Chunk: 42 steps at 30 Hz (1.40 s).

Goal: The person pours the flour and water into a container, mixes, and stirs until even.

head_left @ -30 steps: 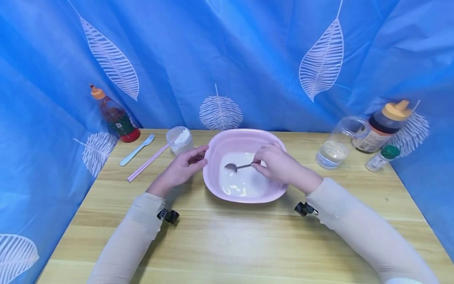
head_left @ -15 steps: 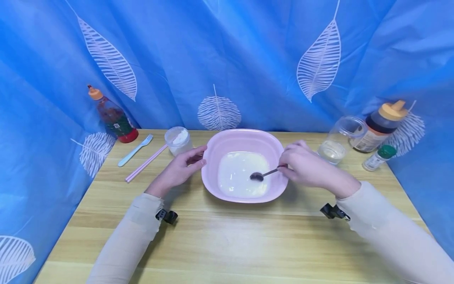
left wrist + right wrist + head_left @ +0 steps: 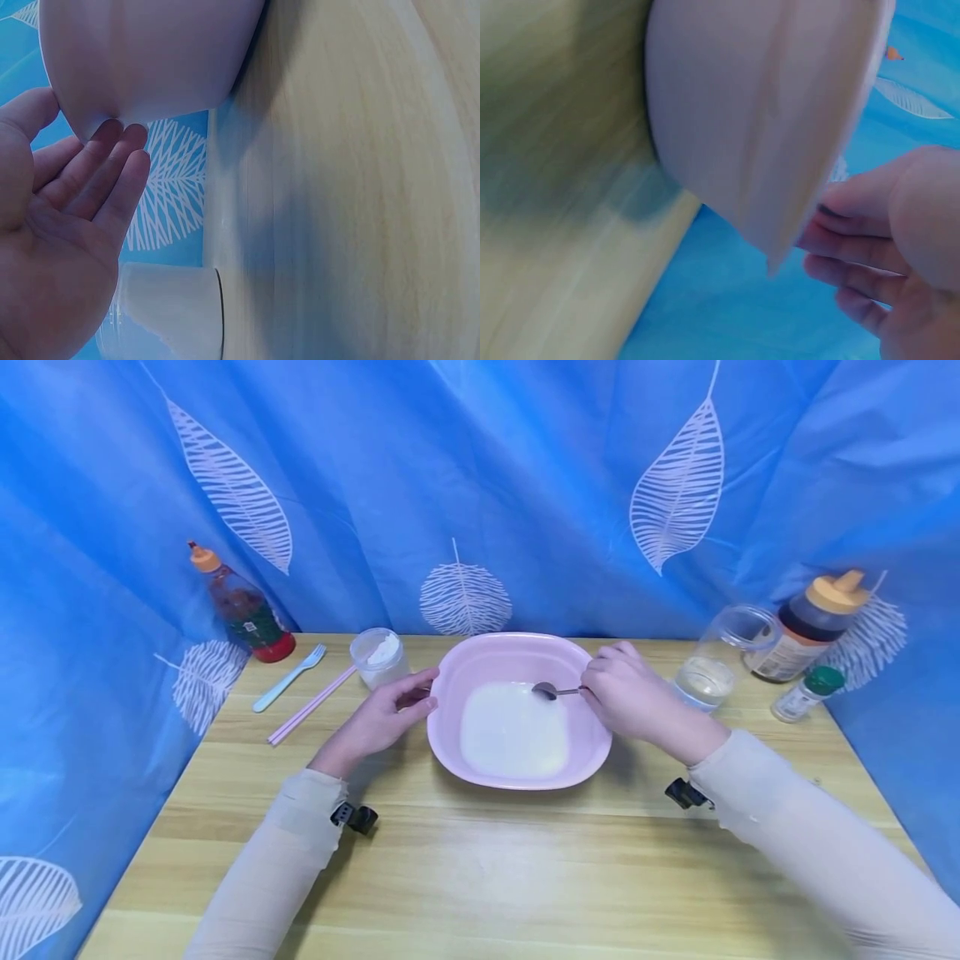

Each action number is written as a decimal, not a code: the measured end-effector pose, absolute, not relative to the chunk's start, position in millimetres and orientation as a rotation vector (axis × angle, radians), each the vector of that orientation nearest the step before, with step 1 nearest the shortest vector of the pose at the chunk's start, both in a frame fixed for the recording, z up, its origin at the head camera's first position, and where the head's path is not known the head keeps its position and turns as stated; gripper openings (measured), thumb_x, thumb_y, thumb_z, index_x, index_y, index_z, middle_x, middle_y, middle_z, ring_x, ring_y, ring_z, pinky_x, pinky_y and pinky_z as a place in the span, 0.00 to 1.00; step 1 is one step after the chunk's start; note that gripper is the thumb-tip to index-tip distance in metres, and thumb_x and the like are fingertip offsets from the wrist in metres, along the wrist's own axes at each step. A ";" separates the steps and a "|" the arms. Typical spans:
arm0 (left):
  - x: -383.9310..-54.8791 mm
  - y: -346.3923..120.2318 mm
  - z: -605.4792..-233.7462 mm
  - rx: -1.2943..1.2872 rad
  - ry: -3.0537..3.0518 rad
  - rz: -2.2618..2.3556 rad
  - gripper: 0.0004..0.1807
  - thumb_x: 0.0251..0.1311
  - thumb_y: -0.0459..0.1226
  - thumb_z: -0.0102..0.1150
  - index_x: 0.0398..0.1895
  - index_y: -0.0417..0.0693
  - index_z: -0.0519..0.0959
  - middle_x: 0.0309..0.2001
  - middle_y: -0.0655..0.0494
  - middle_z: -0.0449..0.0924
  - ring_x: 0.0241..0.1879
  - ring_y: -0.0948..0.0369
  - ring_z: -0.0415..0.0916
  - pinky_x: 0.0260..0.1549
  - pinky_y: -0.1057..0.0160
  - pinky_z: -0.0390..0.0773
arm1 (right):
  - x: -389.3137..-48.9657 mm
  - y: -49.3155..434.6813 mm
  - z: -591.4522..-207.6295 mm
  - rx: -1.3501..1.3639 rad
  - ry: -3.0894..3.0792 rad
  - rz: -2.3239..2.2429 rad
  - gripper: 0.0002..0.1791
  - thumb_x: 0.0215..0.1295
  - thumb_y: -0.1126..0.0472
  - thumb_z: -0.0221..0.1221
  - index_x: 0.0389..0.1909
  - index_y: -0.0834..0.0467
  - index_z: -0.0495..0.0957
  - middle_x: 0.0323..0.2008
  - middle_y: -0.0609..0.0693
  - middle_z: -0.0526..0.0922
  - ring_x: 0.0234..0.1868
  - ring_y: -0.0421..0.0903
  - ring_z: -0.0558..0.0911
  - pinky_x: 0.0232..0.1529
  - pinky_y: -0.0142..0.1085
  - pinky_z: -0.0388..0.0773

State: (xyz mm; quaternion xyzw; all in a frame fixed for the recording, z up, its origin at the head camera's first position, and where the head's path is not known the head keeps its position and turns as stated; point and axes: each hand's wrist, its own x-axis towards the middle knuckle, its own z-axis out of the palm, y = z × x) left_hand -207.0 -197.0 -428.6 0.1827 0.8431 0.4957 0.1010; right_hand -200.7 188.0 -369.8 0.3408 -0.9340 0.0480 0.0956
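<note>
In the head view, a pink plastic basin (image 3: 480, 774) stands mid-table with milky white liquid (image 3: 512, 735) in its bottom. My right hand (image 3: 633, 693) reaches over the basin's right rim and pinches the thin handle of a metal spoon (image 3: 545, 691). The spoon's bowl is over the far right part of the liquid. At the opposite end, my left hand (image 3: 380, 717) holds the basin's left rim, thumb and fingertips against it. In the left wrist view, the left fingertips (image 3: 111, 129) touch the basin's outside just below the rim. The right wrist view shows mostly the basin's outer wall.
Left of the basin are a jar of white powder (image 3: 380, 660), pink chopsticks (image 3: 311, 706), a light-blue fork (image 3: 288, 678) and a red sauce bottle (image 3: 251, 614). On the right stand a clear cup (image 3: 708, 677), a dark sauce bottle (image 3: 806, 631) and a green-capped shaker (image 3: 807, 695).
My right hand has swept the spoon from the basin's middle out to the near right, then up to the far right. The left hand has stayed at the rim.
</note>
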 end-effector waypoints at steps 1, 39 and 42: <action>-206.8 -197.2 -428.6 0.536 2.491 1.465 0.32 0.80 0.40 0.60 0.82 0.42 0.67 0.70 0.38 0.80 0.69 0.43 0.78 0.76 0.40 0.73 | -198.1 188.7 -365.9 1.023 -2.774 0.115 0.09 0.67 0.67 0.67 0.26 0.59 0.84 0.27 0.52 0.85 0.38 0.55 0.77 0.56 0.52 0.73; -207.7 -198.3 -430.0 0.549 2.484 1.470 0.31 0.80 0.41 0.59 0.82 0.43 0.68 0.70 0.39 0.79 0.69 0.43 0.78 0.76 0.40 0.73 | -180.4 181.2 -337.5 1.188 -2.848 0.220 0.09 0.64 0.67 0.70 0.26 0.53 0.86 0.25 0.44 0.83 0.34 0.46 0.80 0.45 0.46 0.73; -207.8 -198.6 -430.2 0.550 2.486 1.470 0.31 0.80 0.41 0.59 0.82 0.43 0.68 0.70 0.39 0.79 0.69 0.43 0.78 0.76 0.40 0.73 | -183.6 171.2 -347.1 1.259 -2.819 0.351 0.08 0.65 0.67 0.71 0.28 0.53 0.87 0.26 0.43 0.84 0.34 0.44 0.80 0.48 0.47 0.75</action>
